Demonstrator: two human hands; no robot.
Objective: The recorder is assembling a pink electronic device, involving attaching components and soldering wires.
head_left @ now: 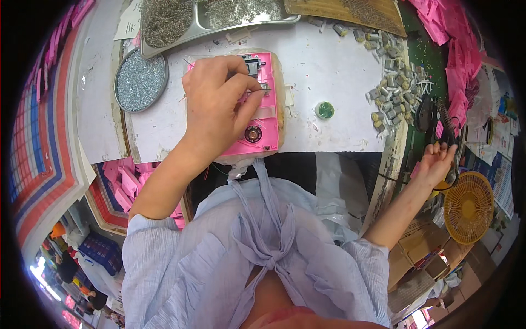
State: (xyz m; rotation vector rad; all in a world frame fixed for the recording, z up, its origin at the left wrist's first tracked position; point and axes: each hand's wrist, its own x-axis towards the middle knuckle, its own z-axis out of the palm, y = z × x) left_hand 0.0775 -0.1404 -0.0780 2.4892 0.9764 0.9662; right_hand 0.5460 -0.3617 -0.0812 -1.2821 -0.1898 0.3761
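Observation:
My left hand (216,101) reaches over an open pink plastic casing (268,131). Its thumb and forefinger are pinched at a small metal piece (266,89) near the casing's right side. Inside the casing sit a round dark speaker (253,134) and a grey-black mechanism (253,64); the palm and fingers hide the casing's left part. Far to the right, past the table edge, my right hand (434,165) is turned palm up. Its fingers curl against a black tool (450,137) with a coiled cord, whose exact kind is unclear. A wrapped pad (281,104) lies under the casing.
A round dish of small screws (141,80) stands left of the casing. Behind it is a metal tray (219,28) of small metal parts. Several small motors (392,104) lie heaped at the right, near a green round item (324,110). A yellow basket (469,208) is beyond my right hand.

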